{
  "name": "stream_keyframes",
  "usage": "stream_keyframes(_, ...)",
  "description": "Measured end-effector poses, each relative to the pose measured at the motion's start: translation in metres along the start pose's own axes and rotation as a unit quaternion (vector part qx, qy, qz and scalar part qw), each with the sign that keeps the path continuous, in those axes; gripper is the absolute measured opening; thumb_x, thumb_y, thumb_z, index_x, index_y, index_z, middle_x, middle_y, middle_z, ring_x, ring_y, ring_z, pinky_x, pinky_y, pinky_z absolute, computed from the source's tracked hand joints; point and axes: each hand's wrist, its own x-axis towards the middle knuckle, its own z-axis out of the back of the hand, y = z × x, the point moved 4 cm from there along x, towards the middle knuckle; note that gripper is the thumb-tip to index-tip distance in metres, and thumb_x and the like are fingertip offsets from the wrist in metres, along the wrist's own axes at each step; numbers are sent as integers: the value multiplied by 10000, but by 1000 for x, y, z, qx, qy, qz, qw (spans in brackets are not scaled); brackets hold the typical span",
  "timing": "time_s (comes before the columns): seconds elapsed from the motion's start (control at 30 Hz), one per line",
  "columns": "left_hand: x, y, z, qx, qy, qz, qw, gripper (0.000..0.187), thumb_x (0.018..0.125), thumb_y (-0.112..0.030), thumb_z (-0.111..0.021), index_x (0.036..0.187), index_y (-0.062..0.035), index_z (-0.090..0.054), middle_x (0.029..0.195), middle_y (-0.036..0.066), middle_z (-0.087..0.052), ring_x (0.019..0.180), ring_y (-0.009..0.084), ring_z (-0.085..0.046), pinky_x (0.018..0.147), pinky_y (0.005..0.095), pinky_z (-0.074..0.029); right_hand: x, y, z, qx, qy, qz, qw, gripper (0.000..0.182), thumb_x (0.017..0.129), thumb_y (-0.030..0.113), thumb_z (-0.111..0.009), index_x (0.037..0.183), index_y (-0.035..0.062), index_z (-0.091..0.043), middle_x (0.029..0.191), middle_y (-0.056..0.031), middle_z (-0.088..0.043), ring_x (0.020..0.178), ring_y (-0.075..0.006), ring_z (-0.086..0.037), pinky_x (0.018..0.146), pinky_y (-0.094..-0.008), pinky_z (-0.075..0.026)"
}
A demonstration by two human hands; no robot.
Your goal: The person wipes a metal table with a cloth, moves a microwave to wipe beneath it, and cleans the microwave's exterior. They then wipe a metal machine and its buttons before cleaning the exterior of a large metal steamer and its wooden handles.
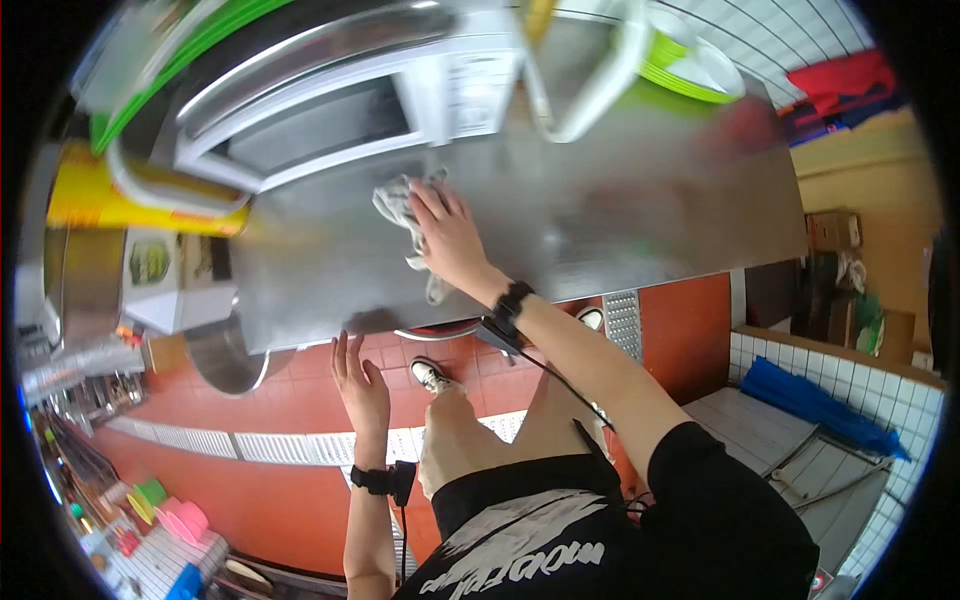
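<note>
Currently, right hand (455, 240) is lying open-fingered over cloth (393, 203), its length running toward counter's (340, 270) near edge. Left hand (364, 395) is hanging open, farther off.

Cloth (392, 204) partly hidden under right hand (450, 235); microwave panel lettering (476, 88) blurred.

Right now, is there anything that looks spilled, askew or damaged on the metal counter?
Nothing clearly stands out. The cloth is crumpled under the right hand, and the coloured patches on the counter may be only reflections.
</note>
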Motion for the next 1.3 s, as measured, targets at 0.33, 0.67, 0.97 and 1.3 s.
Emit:
stream_keyframes(0.33,54,-93,-83,294,61,22,954,729,951,-421,-542,1523,-142,-187,1485,395,-118,1393,525,-150,1124,543,-201,-169,-303,81,100,-83,-154,980,653,703,280,-754,1289,82,-544,1418,-97,-462,1281,-379,-425,1085,-480,-330)
stream_keyframes(0.67,76,-108,-94,392,124,50,910,985,827,-439,-690,1524,-88,-89,1380,447,-178,1294,630,-212,1082,609,-242,-274,-577,81,-21,-274,-432,859,499,816,164,-648,1279,22,-528,1327,-164,-529,1241,-321,-475,1050,-466,-334)
stream_keyframes(0.97,80,-100,-100,400,178,65,897,1005,871,-345,-670,1509,-41,46,1377,494,-123,1308,651,-112,1112,617,-144,-165,-270,101,196,84,84,973,746,747,190,-650,1410,40,-343,1491,-177,-335,1417,-333,-252,1164,-448,-209)
stream_keyframes(1.3,84,-85,-96,442,220,148,857,1033,906,-301,-624,1474,-71,207,1384,530,15,1313,669,-19,1102,646,-83,-147,-284,66,318,-76,149,933,546,751,270,-662,1272,172,-530,1379,-37,-457,1340,-305,-358,1087,-455,-319)
